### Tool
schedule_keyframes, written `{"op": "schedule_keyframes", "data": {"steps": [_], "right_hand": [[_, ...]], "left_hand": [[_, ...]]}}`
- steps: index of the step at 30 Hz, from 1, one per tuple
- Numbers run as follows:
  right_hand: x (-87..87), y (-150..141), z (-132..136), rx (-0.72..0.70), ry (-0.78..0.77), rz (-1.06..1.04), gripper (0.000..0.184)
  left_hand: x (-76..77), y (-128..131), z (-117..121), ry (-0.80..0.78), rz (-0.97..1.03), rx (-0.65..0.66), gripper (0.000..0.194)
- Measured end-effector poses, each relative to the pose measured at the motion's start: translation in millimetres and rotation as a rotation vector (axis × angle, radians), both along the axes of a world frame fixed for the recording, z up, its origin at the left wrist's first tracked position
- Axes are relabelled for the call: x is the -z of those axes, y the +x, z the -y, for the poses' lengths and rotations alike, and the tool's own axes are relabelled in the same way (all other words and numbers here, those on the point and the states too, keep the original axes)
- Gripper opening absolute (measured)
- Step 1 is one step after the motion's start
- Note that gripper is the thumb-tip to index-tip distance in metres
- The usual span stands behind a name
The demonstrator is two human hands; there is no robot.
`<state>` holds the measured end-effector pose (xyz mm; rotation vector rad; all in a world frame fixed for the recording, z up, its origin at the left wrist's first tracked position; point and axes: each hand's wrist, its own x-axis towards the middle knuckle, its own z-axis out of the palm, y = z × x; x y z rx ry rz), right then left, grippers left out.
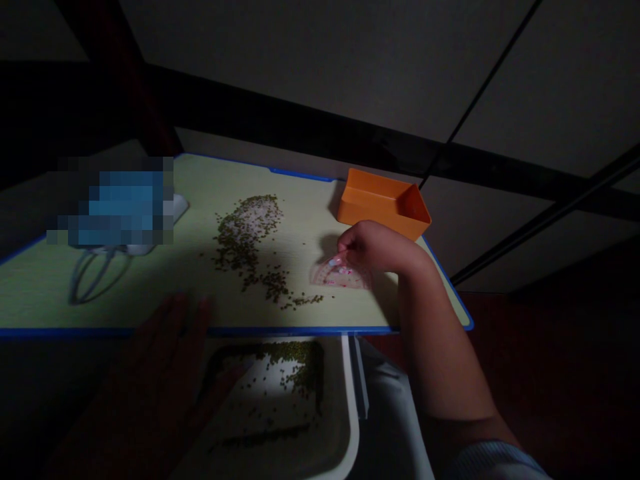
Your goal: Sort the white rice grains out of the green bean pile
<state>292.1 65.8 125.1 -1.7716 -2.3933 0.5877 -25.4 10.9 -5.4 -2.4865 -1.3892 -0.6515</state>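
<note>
We are pinching a protractor (345, 277) in our right hand (376, 247) above a pale board (165, 280).
From it, green grains (236, 252) are lying at ten o'clock, an orange box (369, 211) is standing close behind our hand at one; our left hand (163, 360), fingers apart, is partly blocking the white tub (353, 413) at seven.

Greyish panels (320, 53) fill the top and upper right of the frame, split by thin dark seams and crossed by a broad dark band (300, 127), while a dark red post (125, 77) slants down at upper left. In dim light, a pale, blue-edged table (305, 207) spans the brighter middle, and dark reddish floor (535, 353) shows at lower right.
</note>
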Motion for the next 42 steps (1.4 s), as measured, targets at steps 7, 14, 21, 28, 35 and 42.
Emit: {"op": "schedule_keyframes", "data": {"steps": [7,14,21,28,35,42], "right_hand": [[-8.2,16,4,0.045,-0.16,0.094,0.017],[-3.1,1,3,-0.066,-0.25,0.1,0.017],[2.1,-2,3,-0.185,-0.459,-0.038,0.016],[-4.2,5,6,-0.103,-0.461,-0.111,0.015],[-7.0,13,5,-0.069,-0.318,-0.048,0.015],[-4.2,10,2,-0.003,-0.26,0.029,0.014]], "left_hand": [[-1.0,1,-1,0.011,-0.012,0.005,0.08],[0.4,2,-1,0.023,0.009,0.015,0.08],[-1.4,2,-2,0.02,0.023,0.03,0.08],[-1.1,2,-2,0.017,0.021,0.018,0.08],[-3.9,5,0,0.016,0.032,0.023,0.078],[-2.5,3,0,0.006,0.003,0.017,0.08]]}}
